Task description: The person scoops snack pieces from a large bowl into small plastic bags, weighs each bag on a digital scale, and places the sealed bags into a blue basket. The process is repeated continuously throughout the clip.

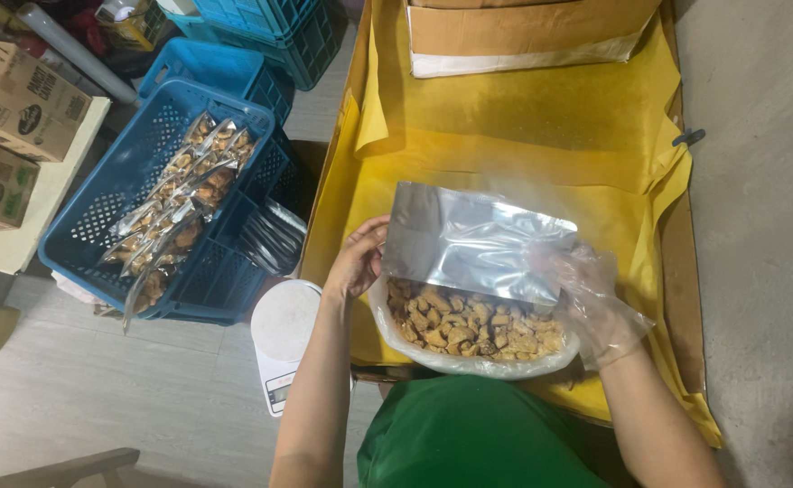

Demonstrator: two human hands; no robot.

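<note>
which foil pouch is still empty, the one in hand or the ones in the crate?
The flat silver pouch held between both hands, left hand and gloved right hand, over the snack bag. The pouches in the blue crate show snacks inside.

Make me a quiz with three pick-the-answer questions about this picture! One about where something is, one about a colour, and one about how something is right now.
1. Where is the white kitchen scale?
A. On the floor, left of the yellow-lined table
B. Inside the blue crate
C. On top of the cardboard box

2. What colour is the crate that holds the filled snack pouches?
A. Red
B. Blue
C. Green

3. How is the right hand dressed?
A. Bare
B. In a thick black glove
C. In a thin clear plastic glove

Answers: 1 A, the scale sits low beside the table's left edge. 2 B, its latticed walls are blue. 3 C, crinkled clear plastic covers the right hand, while the left hand is bare; both hold the silver foil pouch above the bowl of fried snacks.
</note>
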